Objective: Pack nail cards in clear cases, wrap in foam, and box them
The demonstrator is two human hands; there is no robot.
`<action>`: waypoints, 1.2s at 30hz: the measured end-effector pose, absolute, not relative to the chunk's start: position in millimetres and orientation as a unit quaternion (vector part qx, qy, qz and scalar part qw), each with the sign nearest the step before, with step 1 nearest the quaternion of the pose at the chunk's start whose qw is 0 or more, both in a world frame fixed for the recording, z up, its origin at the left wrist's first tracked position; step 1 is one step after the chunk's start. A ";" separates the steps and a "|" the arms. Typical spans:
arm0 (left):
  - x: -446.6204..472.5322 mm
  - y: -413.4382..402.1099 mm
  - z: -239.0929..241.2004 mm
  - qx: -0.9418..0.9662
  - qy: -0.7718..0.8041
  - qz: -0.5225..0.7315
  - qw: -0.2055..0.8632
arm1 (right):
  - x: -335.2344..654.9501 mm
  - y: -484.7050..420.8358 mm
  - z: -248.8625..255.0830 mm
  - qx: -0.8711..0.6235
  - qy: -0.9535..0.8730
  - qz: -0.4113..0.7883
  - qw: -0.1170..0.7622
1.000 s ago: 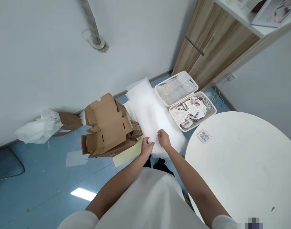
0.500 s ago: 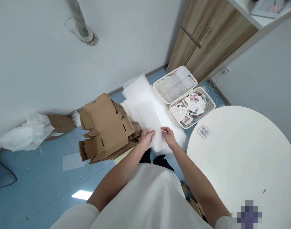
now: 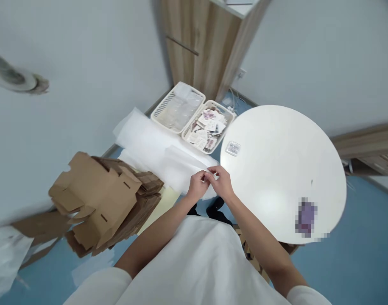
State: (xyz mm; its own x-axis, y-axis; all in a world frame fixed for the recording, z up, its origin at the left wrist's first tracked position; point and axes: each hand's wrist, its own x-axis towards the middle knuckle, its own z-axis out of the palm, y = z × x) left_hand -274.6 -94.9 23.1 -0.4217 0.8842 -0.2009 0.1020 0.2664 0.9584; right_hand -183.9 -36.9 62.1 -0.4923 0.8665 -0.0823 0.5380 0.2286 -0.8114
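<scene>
In the head view my left hand (image 3: 197, 186) and my right hand (image 3: 221, 182) meet in front of me with fingers pinched. Between them is the edge of a thin, whitish, translucent packing sheet (image 3: 184, 157), which trails away to the left. It lies over a stack of similar white sheets (image 3: 143, 135). Part of the held edge is hidden by my fingers.
A pile of flattened brown cardboard boxes (image 3: 95, 190) stands to the left. Ahead are a white basket of clear plastic packs (image 3: 177, 108) and a basket of printed cards (image 3: 208, 127). A round white table (image 3: 276, 169) at right bears a small clear case (image 3: 233, 148).
My view has turned to the right, so the table shows more fully. My hands have come together; before, they were apart on the sheet, which now slants away to the left.
</scene>
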 end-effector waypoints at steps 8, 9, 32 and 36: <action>-168.6 -40.8 80.5 0.407 0.535 0.518 0.529 | -47.1 -23.3 102.0 -0.550 -0.699 0.304 0.341; -152.7 -35.6 85.1 0.420 0.531 0.506 0.535 | -29.4 -24.5 104.5 -0.545 -0.699 0.310 0.343; -0.5 17.6 61.2 0.482 0.554 0.293 0.612 | 156.5 0.5 76.6 -0.508 -0.305 0.710 0.381; -13.2 22.0 43.9 0.462 0.567 0.314 0.606 | 157.5 -2.6 64.1 -0.546 -0.358 0.658 0.376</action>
